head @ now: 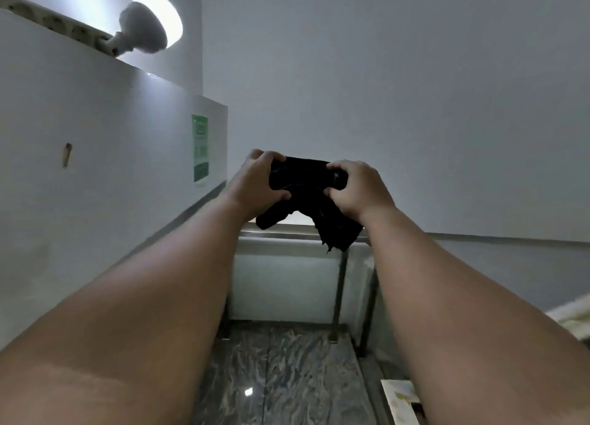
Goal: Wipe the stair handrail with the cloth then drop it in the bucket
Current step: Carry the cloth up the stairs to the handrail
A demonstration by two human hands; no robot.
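Observation:
A black cloth (303, 182) is held up in front of me at arm's length, bunched between both hands. My left hand (255, 182) grips its left end and my right hand (354, 188) grips its right end. Loose ragged corners of the cloth hang down below my hands. Just beneath the cloth runs a metal handrail (287, 233) on top of a frosted glass railing panel (284, 284). The cloth hangs slightly above the rail and partly hides it. No bucket is in view.
A white wall on the left carries a green sticker (200, 148) and a lit wall lamp (150, 25). Dark metal posts (338, 293) support the railing. A marbled stone floor (287, 376) lies below. A pale object (399, 396) sits at the lower right.

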